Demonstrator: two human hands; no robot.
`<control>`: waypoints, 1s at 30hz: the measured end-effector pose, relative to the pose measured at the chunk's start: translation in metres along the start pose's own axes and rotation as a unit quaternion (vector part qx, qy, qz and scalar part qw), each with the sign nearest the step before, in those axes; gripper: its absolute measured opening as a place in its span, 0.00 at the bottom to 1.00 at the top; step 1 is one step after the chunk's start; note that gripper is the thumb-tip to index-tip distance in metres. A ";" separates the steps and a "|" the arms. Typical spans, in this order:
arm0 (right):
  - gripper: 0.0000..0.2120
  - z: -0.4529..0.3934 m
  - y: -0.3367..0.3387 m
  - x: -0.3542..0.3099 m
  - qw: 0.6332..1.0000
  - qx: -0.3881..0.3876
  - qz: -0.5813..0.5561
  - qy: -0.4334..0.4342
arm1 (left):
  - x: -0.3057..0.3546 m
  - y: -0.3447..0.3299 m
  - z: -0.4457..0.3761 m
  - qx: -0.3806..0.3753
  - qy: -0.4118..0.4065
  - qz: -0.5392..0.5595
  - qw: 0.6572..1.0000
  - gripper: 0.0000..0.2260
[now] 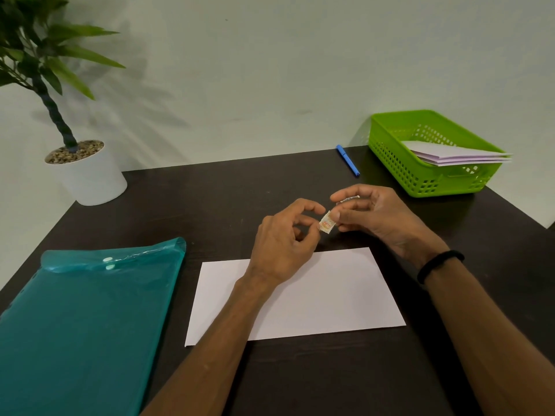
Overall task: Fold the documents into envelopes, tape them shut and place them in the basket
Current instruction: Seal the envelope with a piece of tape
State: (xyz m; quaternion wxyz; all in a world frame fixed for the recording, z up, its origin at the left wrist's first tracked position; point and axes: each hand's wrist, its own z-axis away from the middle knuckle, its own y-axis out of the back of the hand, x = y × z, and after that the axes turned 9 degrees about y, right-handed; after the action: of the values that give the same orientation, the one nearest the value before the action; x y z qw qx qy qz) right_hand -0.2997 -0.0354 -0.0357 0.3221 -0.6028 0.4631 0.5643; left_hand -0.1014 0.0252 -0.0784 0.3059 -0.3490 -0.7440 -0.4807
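I saw both hands above the envelope [295, 298]: left hand [285, 238] and right hand [369, 216] each pinched the tape piece [326, 224]. Beyond the envelope, the basket [399, 166] held folded envelopes [459, 156].

A dark desk [228, 187] stands against a pale wall [270, 70]. At its far left corner sits a white pot [90, 178] topped with pebbles, holding a leafy green plant [45, 49] on a dark stem. A teal plastic folder [87, 319] lies flat on the near left, and a blue pen [347, 160] lies near the far edge.
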 end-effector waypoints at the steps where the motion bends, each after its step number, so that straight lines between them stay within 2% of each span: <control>1: 0.16 0.000 -0.001 0.000 1.000 0.001 0.004 0.004 | 0.000 0.000 0.000 -0.003 0.003 0.003 1.000 0.11; 12: 0.15 0.000 0.000 0.000 1.000 -0.005 0.002 0.017 | 0.003 -0.001 0.001 -0.001 0.017 0.015 1.000 0.12; 19: 0.14 0.001 0.010 0.004 0.999 0.016 0.016 0.023 | 0.005 -0.001 0.003 0.045 -0.053 -0.071 0.995 0.12; 22: 0.13 0.011 0.018 0.005 0.999 0.002 0.041 0.030 | 0.009 0.000 0.006 0.064 -0.098 -0.123 0.985 0.13; 28: 0.19 0.046 0.045 0.007 0.996 -0.052 0.073 0.018 | 0.020 -0.007 0.010 0.033 -0.153 -0.159 0.975 0.09; 30: 0.18 0.049 0.049 0.008 0.994 -0.063 0.084 0.015 | 0.025 -0.012 0.013 0.015 -0.149 -0.148 0.978 0.08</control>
State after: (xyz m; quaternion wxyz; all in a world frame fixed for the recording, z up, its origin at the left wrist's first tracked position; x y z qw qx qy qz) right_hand -0.3637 -0.0102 -0.0449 0.2280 -0.5893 0.4802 0.6084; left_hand -0.1267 0.0399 -0.0691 0.1228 -0.2983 -0.8315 -0.4523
